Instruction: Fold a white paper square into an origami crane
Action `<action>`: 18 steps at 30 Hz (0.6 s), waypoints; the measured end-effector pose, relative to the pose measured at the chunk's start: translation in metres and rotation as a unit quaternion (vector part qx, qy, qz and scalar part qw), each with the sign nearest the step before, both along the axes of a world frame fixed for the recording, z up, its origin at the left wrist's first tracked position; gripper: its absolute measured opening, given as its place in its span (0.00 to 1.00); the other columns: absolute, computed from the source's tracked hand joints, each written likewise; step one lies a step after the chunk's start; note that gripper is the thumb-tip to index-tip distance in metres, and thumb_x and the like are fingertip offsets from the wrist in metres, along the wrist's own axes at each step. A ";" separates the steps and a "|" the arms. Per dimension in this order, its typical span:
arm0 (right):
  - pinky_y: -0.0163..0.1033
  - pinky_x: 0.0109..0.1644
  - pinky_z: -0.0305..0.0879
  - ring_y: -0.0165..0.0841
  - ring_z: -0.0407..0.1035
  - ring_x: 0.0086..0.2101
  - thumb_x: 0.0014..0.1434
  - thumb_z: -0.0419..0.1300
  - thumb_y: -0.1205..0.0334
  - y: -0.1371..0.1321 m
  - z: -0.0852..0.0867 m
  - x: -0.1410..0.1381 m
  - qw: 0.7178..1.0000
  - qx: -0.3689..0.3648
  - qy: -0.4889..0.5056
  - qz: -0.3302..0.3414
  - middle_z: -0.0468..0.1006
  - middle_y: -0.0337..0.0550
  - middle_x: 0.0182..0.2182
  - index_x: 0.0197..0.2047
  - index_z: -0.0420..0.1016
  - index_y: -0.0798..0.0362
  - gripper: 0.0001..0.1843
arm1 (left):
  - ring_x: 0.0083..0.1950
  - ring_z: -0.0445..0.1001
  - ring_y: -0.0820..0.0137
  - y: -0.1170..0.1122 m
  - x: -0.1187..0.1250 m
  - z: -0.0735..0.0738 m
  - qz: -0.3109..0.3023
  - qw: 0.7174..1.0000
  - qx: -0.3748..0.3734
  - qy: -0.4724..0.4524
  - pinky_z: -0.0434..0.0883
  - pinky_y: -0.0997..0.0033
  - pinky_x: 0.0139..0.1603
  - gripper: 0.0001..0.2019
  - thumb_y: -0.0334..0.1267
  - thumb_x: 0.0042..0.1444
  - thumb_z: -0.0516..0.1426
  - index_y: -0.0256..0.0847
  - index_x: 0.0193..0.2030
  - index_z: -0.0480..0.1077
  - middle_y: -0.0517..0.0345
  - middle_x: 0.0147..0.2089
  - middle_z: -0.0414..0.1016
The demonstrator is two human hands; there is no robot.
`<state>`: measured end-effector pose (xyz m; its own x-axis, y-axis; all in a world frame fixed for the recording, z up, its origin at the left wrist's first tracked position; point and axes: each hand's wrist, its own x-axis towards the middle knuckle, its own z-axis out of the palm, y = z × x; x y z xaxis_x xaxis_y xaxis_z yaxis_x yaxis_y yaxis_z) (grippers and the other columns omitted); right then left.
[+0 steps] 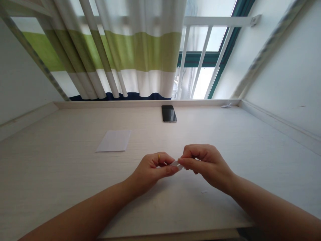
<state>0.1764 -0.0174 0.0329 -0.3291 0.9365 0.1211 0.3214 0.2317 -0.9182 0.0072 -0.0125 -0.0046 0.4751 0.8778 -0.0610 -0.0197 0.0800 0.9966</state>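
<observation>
Between my two hands is a small piece of white paper [176, 164], mostly covered by my fingers. My left hand [155, 169], with a gold ring on one finger, pinches its left side between thumb and fingers. On the other side my right hand [207, 164] is closed, thumb and fingertips gripping the paper's right end. Both hands are held just above the pale desk near its front edge. How the paper is folded cannot be made out. Below my right hand a tiny white scrap [204, 192] lies on the desk.
A square stack of white paper [114, 140] lies to the left on the desk [62, 174]. Towards the back is a black phone [169, 113]. Some white scraps [226, 105] sit in the far right corner. A curtain [140, 50] and white railing [218, 21] stand behind.
</observation>
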 end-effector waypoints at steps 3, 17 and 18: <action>0.30 0.19 0.52 0.24 0.56 0.17 0.46 0.59 0.65 0.000 0.000 -0.001 0.999 -0.030 0.013 -0.005 0.63 0.34 0.13 0.16 0.68 0.56 0.11 | 0.28 0.60 0.76 0.002 -0.001 -0.001 -0.012 1.000 -0.005 -0.002 0.58 0.74 0.30 0.04 0.36 0.44 0.60 0.37 0.26 0.71 0.62 0.25 0.65; 0.31 0.21 0.52 0.24 0.55 0.19 0.49 0.57 0.58 0.006 -0.001 -0.001 0.999 0.016 -0.036 -0.013 0.64 0.35 0.16 0.20 0.67 0.57 0.12 | 0.23 0.56 0.79 0.011 -0.005 -0.009 -0.025 0.999 -0.020 -0.002 0.52 0.74 0.24 0.08 0.38 0.42 0.61 0.36 0.25 0.68 0.65 0.20 0.61; 0.30 0.21 0.51 0.24 0.55 0.19 0.49 0.57 0.60 0.005 -0.003 -0.003 0.998 0.024 -0.051 -0.006 0.63 0.35 0.16 0.20 0.67 0.57 0.11 | 0.22 0.56 0.79 0.011 -0.005 -0.009 -0.027 0.999 -0.021 -0.003 0.52 0.74 0.24 0.09 0.39 0.41 0.61 0.36 0.25 0.68 0.65 0.20 0.61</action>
